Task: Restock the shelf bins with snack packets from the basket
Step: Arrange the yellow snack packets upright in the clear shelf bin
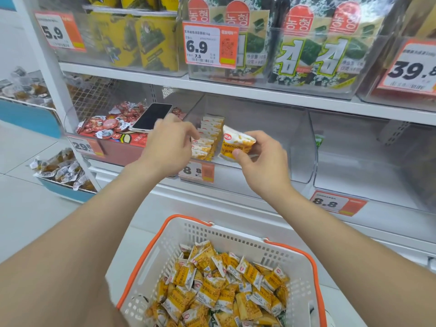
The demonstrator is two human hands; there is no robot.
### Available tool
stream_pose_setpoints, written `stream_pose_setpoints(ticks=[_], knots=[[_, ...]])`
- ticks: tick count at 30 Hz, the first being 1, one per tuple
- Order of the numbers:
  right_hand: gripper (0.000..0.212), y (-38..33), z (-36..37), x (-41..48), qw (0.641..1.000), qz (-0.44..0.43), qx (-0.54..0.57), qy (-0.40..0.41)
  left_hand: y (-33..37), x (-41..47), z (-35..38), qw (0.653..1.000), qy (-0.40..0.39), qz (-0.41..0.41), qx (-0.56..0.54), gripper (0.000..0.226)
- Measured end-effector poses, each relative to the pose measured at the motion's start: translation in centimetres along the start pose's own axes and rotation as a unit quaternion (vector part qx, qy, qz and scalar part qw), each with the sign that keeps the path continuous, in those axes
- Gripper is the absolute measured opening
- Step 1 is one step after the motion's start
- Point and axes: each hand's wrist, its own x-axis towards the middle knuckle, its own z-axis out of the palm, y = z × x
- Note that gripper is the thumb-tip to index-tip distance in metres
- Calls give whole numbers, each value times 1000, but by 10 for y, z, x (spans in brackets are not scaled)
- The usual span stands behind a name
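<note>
From my remote seat I look down the headcam at two bare arms reaching to the middle shelf. My right hand [262, 159] pinches one snack packet [236, 142] by its lower corner, thumb in front and fingers behind, and holds it tilted just in front of the open mouth of the clear bin [295, 142]. The packet is white and yellow with a red round logo at its top. Inside that bin, against its left wall, a row of packets [208, 135] of the same kind stands on edge, one behind the other. My left hand [169, 142] is at the near end of that row, back towards the camera, fingers bent with their tips against the front packets; I cannot tell whether it is gripping one or only touching them. Below the hands, close to me, the basket [236, 239], white with an orange rim, holds a heap of loose packets [224, 286] of the same yellow sort. In the bin to the left, a dark phone [152, 116] lies face up on a pile of red-lidded cups [106, 125], just beyond my left hand. A price tag [197, 171] on the shelf edge under the clear bin is partly hidden by my left wrist. On the shelf above stand green seaweed packs [313, 50].
</note>
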Motion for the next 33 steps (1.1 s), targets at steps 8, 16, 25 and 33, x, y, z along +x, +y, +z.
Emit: stream_pose_setpoints(ticks=[8,16,25,33], knots=[[11,13,33,43,979,45,-81,-182,-25,30,22,987,-82,-63,125,25],[13,10,47,62,941,104,-22,-322,-33,50,32,972,-96,-87,197,14],[24,4,61,77,953,87,-19,-289,-38,54,36,980,-34,-71,184,20],[24,-9,78,78,922,118,-94,-358,-38,54,29,983,-78,-46,162,35]])
